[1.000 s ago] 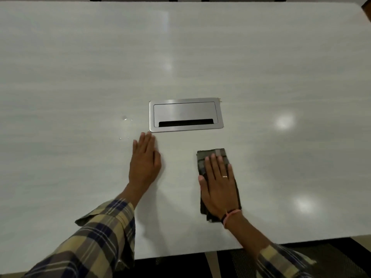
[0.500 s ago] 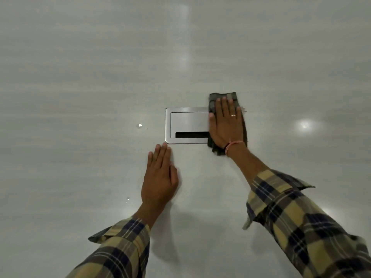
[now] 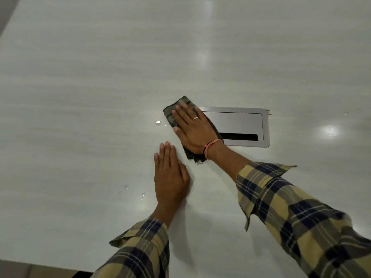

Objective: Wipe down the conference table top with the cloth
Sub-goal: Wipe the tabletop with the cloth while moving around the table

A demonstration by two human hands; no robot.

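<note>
While flat, right hand (image 3: 192, 131) on cloth (image 3: 170, 115)

Bench (image 3: 100, 67): pale grey-white top with faint lengthwise grain, glossy, filling nearly the whole view. Ceiling-light reflections (image 3: 329, 131): one bright round patch at 3 o'clock, softer vertical streaks toward 12 and 1 o'clock. Metal cable hatch (image 3: 241, 121): brushed silver rectangle set flush in the top, just right of centre, with a dark slot along its near edge. Water drops (image 3: 158, 122): small, scattered left of centre and toward 7 o'clock. Floor (image 3: 30, 269): beige strip at 7 o'clock, beyond the near edge. Lighting: dim, overhead.
</note>
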